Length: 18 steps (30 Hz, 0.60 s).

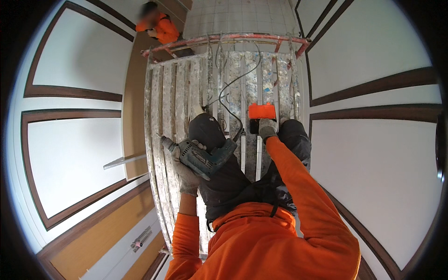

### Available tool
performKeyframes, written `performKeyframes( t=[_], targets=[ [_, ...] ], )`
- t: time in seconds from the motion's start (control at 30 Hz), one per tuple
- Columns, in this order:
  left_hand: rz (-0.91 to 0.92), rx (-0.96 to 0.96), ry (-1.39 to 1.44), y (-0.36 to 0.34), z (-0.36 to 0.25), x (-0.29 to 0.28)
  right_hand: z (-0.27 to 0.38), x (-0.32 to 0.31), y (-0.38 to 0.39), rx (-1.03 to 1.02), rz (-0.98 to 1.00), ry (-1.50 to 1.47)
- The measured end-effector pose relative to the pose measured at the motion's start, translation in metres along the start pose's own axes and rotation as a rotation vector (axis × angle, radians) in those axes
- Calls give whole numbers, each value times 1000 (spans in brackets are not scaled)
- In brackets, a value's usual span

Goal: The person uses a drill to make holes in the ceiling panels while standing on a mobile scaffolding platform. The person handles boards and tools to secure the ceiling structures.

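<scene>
My left hand [185,171], in a grey knit glove, is wrapped around a dark teal corded drill [201,158]. The drill lies across my left thigh, its chuck pointing to the upper left. A black cable [227,108] runs over the planks near it. In front of my right knee sits a small case with an orange lid [262,111] and a black lower part [254,126]. My right hand [268,129], also gloved, is at the black part with its fingers bent down. What those fingers hold, if anything, is hidden.
I am on a paint-spattered slatted platform [161,100] with gaps between its planks. A red rail [228,36] crosses its far end. Beyond it, at the far left, a person in orange [165,30] is present. White panelled walls with brown trim [368,88] stand on both sides.
</scene>
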<state>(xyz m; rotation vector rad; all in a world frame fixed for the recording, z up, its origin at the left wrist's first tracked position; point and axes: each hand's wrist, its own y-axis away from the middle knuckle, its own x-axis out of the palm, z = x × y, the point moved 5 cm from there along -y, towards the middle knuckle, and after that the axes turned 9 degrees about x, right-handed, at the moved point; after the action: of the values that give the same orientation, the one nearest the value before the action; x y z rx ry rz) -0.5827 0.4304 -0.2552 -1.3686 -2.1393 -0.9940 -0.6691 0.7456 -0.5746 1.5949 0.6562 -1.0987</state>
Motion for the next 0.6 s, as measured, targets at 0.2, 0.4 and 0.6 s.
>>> performKeyframes(
  t=[0.2,0.4,0.6],
  targets=[
    [1,15,-43,0,0,-2,-2,10,-10,-1,8,32],
    [-3,41,-16,5,-3,-10,4,-16,10,-56,109,-10],
    [-1,37,-4,6,-2,-6,-1,-22,16,-74,122,13]
  ],
)
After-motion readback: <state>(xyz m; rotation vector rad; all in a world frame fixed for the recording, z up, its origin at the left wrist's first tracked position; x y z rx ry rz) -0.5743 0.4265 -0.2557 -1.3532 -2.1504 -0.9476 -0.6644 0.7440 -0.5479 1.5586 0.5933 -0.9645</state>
